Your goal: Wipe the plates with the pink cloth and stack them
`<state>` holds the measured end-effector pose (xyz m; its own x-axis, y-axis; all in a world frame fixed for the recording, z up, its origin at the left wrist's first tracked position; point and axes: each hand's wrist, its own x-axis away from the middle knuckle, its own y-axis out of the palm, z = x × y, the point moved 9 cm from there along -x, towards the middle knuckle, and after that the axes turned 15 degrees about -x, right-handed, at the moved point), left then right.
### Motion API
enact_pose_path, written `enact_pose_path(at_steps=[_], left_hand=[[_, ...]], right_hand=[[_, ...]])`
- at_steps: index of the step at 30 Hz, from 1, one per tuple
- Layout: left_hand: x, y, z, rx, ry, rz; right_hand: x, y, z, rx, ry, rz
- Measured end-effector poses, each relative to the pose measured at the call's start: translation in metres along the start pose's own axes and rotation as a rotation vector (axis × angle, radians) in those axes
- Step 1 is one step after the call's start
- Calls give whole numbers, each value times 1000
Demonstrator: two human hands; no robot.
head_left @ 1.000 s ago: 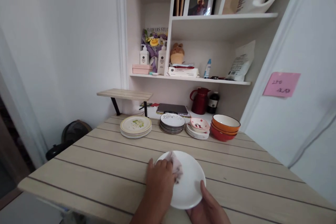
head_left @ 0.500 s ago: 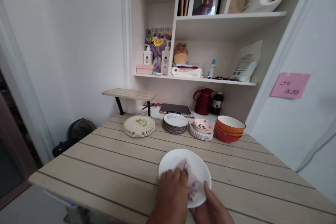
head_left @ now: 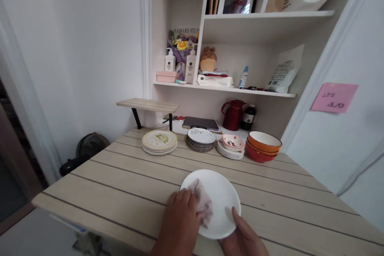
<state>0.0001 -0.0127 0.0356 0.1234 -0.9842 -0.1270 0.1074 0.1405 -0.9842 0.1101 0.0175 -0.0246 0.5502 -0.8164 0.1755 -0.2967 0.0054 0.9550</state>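
A plain white plate (head_left: 223, 200) is held just above the near part of the table, its upper face showing. My right hand (head_left: 243, 232) grips its lower right rim, thumb on top and fingers underneath, partly hidden. On the plate's left side, a crumpled pale pinkish cloth (head_left: 202, 200) lies under and beside my left hand (head_left: 181, 212). The left fingers are bent and pressed together on this cloth, against the plate's left rim.
Along the back stand yellow-rimmed plates (head_left: 159, 141), patterned plates (head_left: 201, 138), a pink bowl on small plates (head_left: 230, 153) and orange and red bowls (head_left: 264, 148). Behind them are a red jug (head_left: 233, 115) and dark bottle (head_left: 249, 118). A small raised shelf (head_left: 147, 105) stands back left.
My left hand has slid left with the cloth, from the plate's middle to its left side, uncovering more of the white surface. My right hand keeps its grip.
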Motion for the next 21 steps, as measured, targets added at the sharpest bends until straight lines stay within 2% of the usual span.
enact_pose_path(at_steps=[3, 5, 10, 14, 17, 21], left_hand=[[9, 10, 4, 9, 24, -94], [11, 14, 12, 35, 72, -110], [0, 6, 46, 81, 262, -25], [-19, -4, 60, 74, 299, 12], [-35, -10, 50, 13, 235, 97], [-45, -6, 15, -100, 43, 132]], right_hand=[[1, -1, 2, 18, 22, -20], [1, -3, 3, 30, 26, -29], [-5, -10, -2, 36, -59, 0], [-7, -6, -5, 18, -94, -1], [-6, -2, -4, 16, -69, -13], [-4, -3, -2, -1, 10, -23]])
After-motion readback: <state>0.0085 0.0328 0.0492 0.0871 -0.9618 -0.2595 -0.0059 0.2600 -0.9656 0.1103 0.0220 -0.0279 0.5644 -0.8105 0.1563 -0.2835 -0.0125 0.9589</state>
